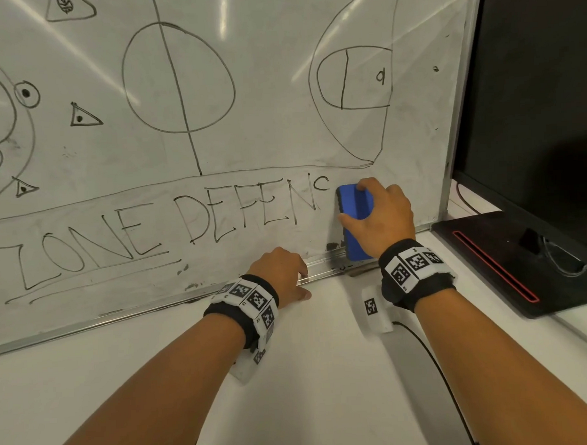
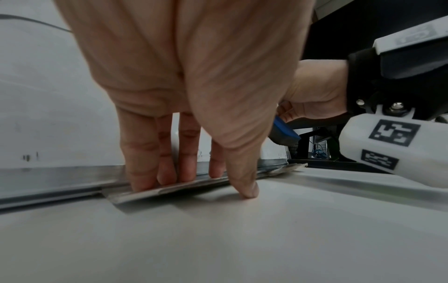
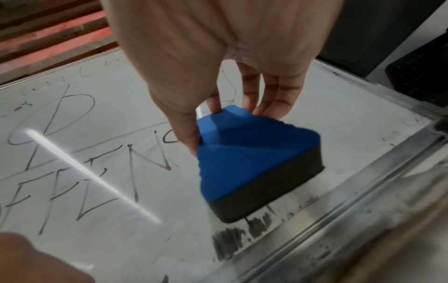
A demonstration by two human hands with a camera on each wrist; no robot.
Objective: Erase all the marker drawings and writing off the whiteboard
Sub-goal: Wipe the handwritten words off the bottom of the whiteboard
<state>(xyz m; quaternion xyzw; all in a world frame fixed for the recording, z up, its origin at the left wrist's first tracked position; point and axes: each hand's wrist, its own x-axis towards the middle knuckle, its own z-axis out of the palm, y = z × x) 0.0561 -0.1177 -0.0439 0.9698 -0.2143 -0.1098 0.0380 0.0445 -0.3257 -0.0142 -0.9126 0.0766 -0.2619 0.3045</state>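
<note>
The fingers (image 3: 271,95) and thumb of the right hand (image 1: 381,216) curl round a blue eraser (image 1: 357,223), pinching its sides and pressing its dark pad flat against the whiteboard (image 1: 249,150). The eraser stands on end near the whiteboard's lower right corner, just right of the last letters of the writing (image 1: 152,227) "ZONE DEFENC", its lower end close above the metal ledge (image 1: 323,266) along the whiteboard's bottom edge. Dark smears (image 3: 242,241) mark the whiteboard just beside that end. The right forearm reaches straight forward, wrist bent back. The left hand (image 1: 280,272) holds nothing: its straight fingers (image 2: 143,153) point down onto the ledge and its thumb tip touches the white table (image 1: 291,389) in front of the whiteboard. Circles and triangles (image 1: 177,76) cover the whiteboard above the writing. A dark monitor (image 1: 530,97) stands right of the whiteboard.
</note>
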